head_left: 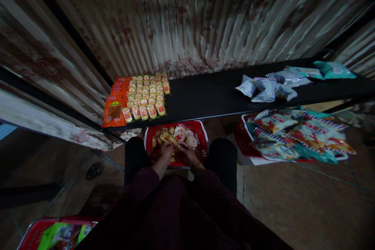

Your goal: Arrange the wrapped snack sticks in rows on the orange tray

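Low between my knees stands a red plastic basket [202, 129] with a white rim. Inside it lie small yellow wrapped snacks [164, 136] and round pale packaged pieces [191, 141]. My left hand [166, 150] is over the basket, its fingers closed around a small wrapped snack. Close beside it, my right hand [187, 152] reaches in from the other side with bent fingers at the same snack. Dim light and the hands themselves hide most of what is held. On the shelf just beyond, yellow wrapped snacks [145, 95] stand in tidy rows.
Orange snack packets [115, 103] line the left end of the black shelf [199, 95]. Silver-white bags [265, 88] and teal bags [334, 70] lie towards its right. Another red basket [244, 136] overflows with bags below. A third basket [32, 232] sits lower left. Pleated cloth [187, 19] hangs behind.
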A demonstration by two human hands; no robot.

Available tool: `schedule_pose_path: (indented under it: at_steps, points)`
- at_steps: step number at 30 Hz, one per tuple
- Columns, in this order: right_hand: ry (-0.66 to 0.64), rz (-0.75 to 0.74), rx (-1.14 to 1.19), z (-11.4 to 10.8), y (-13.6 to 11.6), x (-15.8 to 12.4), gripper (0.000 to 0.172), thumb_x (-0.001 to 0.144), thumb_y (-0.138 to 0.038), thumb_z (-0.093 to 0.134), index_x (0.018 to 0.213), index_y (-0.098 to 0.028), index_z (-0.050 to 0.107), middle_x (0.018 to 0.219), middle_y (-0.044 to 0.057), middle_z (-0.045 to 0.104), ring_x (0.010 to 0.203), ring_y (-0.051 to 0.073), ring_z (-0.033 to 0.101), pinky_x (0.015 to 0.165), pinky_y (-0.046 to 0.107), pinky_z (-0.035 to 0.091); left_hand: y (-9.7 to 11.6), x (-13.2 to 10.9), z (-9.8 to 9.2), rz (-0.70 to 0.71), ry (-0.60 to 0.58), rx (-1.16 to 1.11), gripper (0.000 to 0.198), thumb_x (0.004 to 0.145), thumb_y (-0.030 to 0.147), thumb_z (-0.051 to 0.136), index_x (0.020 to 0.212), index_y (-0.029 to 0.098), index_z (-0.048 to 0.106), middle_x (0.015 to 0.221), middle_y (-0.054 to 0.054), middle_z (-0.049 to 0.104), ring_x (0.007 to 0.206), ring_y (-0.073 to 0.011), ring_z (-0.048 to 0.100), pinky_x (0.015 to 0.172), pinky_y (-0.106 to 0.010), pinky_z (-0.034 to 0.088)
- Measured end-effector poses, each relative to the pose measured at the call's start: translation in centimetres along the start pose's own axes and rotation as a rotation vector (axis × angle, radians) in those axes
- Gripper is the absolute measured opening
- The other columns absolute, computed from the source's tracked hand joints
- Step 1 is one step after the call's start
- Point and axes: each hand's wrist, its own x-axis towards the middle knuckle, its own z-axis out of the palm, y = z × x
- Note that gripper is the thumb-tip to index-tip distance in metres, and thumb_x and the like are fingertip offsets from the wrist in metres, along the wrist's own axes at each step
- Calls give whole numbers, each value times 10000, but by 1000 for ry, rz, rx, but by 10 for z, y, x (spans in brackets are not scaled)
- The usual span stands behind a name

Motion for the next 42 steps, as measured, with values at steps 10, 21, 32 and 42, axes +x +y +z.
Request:
schedule_pose_path:
  at_steps: [10,21,32,42]
  points:
    - [-64,-29,-102,-2,2,0,445,499,-471,835,855,-227,728,951,48,726,946,258,638,880,432,465,6,-7,1,-33,-25,8,84,666,189,657,740,188,617,763,-8,640,662,-109,564,596,-213,409]
    - [-49,24,-37,-2,2,-2,426,505,-426,829,861,-229,704,674,-2,689,677,202,630,703,377,495,10,-7,-2,-86,-40,-25,196,638,250,722,805,195,638,910,-40,670,811,-153,602,652,-245,443]
    - [-44,-14,70,-1,7,3,521,447,-367,857,903,-240,640,893,18,712,837,217,659,788,370,505,12,-10,-3,-166,-74,-110,207,652,266,748,822,188,658,881,-47,684,743,-134,627,638,-232,484]
    - [-51,-18,31,-1,2,-1,520,466,-424,844,911,-226,662,901,27,725,858,223,660,829,376,488,16,-13,-4,-207,-108,-148,134,721,206,708,839,174,653,849,-50,677,742,-128,633,633,-223,511]
